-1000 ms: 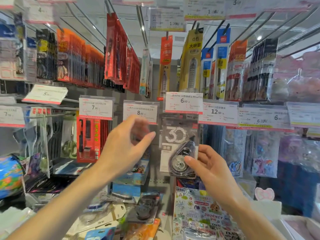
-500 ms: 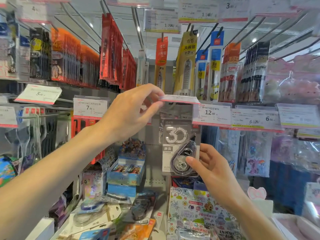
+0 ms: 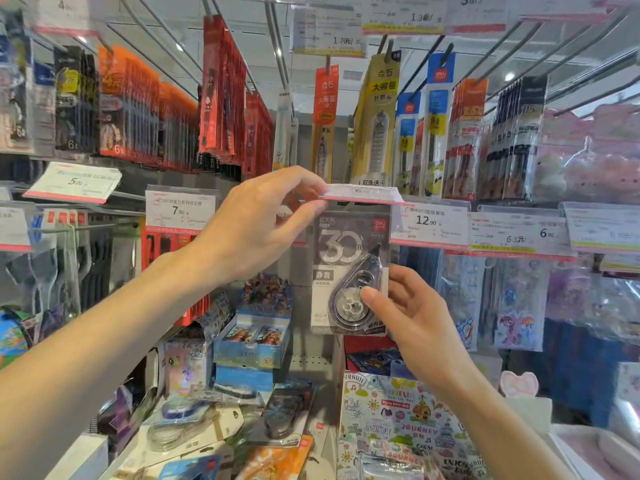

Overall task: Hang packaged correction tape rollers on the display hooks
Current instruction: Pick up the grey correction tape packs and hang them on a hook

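Price flap [image 3: 360, 195] lifted higher, grey "30" correction tape pack [image 3: 349, 271], clear blister

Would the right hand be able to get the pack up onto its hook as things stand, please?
Probably yes: the left hand pinches the price tag flipped up, leaving the way free above the pack that the right hand holds. The hook itself is hidden.

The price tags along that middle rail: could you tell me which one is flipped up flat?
The 6-something price tag, which the left hand pinches above the grey correction tape pack. The 7.90 tag and 12.90 tag hang facing forward.
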Available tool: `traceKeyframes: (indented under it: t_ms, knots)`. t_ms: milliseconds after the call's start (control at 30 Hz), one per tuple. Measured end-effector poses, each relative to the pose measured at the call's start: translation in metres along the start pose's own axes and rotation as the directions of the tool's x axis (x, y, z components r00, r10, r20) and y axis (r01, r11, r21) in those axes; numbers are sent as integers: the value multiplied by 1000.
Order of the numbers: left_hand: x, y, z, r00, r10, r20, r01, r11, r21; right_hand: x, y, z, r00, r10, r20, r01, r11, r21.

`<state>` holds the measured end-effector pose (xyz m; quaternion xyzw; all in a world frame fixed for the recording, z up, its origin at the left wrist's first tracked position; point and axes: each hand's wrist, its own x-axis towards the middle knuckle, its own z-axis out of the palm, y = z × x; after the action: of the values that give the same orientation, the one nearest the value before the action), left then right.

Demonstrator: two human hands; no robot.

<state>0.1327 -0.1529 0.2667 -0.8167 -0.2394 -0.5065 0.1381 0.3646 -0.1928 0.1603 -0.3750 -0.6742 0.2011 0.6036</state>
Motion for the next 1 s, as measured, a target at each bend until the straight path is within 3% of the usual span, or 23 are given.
traceKeyframes:
  t_ms: [267, 500, 733, 1000]
  knots:
    - [-6, -1, 3, 999, -45, 2, 45, 998, -37, 4, 5, 2, 1000, 9, -17, -9, 1000, 13]
    - [-49, -8, 27, 982, -186, 8, 185, 968, -170, 11, 21, 9, 995, 21, -95, -26, 999, -44]
    - [-85, -28, 96, 904, -416, 100, 427, 878, -214, 24, 39, 20, 988, 13, -154, -41, 983, -177]
    - [-65, -57, 150, 831, -546, 103, 550, 781, -295, 57, 66, 21, 990, 59, -131, -90, 967, -239]
